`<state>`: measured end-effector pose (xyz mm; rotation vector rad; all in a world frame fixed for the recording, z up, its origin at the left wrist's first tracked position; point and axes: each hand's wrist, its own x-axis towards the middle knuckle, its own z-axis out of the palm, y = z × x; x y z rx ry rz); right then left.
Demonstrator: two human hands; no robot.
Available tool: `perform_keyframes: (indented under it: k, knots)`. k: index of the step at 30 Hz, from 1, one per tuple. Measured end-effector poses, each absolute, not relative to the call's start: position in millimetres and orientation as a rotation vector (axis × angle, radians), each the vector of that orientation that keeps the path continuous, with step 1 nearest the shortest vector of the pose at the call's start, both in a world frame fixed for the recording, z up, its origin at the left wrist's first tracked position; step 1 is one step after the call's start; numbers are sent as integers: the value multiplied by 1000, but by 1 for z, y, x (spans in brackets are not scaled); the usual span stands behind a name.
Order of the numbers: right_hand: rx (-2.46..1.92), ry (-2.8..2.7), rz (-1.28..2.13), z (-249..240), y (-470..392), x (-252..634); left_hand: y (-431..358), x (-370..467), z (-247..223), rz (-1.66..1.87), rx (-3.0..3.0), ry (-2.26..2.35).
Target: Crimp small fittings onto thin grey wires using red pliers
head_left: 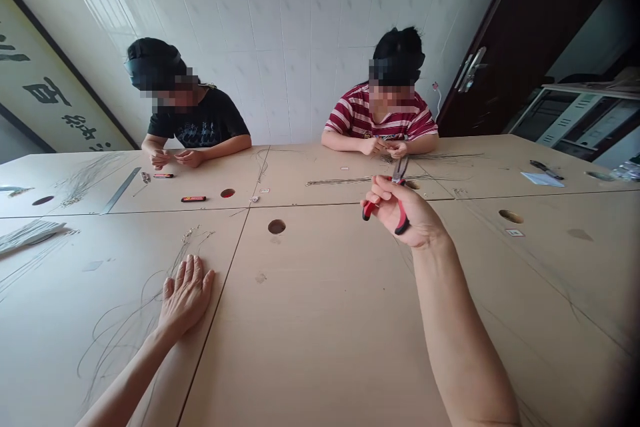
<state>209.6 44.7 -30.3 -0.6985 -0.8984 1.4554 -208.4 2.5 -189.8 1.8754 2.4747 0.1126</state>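
Note:
My left hand (pixel 187 295) lies flat on the table (pixel 320 347), fingers stretched out, palm down beside and partly over a loose bundle of thin wires (pixel 117 323). Small pieces show at the far ends of these wires, just beyond my fingertips; they are too small to name. Raised over the table on the right, my right hand (pixel 400 210) is wrapped round a pair of pliers (pixel 401 170) with red and black handles. The jaws point up and away from me, with nothing visible between them.
Across the table sit two people, one in a black shirt (pixel 200 117), one in a striped shirt (pixel 357 113), both handling small things. Red-black cutter-like tools (pixel 193 199), a ruler-like strip (pixel 120 191), more wires (pixel 90 177), other pliers (pixel 546 169) and round table holes (pixel 277 227) lie around.

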Motion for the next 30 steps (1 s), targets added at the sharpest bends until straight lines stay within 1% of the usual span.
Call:
perform_keyframes:
  k: [5,8,10,13,17,20,24,27,29,30]
  knots:
    - [-654,-800,1236,-11,23,247,2,-210,-193,126,1880,2475]
    - [-652,-726,1135,-7,15,262,2,-212,-195,116,1901,2481]
    - [-663,-723,1160,-9,15,260,2,-212,-194,93,1925,2512]
    - [-663,-789,1309,-13,19,241,2,-207,-190,71,2013,2600]
    - [-661,-893,1439,-16,20,211,-1,-196,-178,160,2211,2647]
    - [-621,-899,1507,-18,17,199,-7,-195,-165,398,2276,2632]
    - [-598,-890,1560,-21,14,192,-15,-206,-139,900,2240,2593]
    - [-593,-889,1601,-23,14,186,-14,-205,-109,1235,2288,2391]
    - [-591,-896,1630,-24,15,182,-8,-187,-83,1601,2276,2263]
    - [-592,-899,1641,-25,15,180,-4,-173,-69,1708,2291,2222]
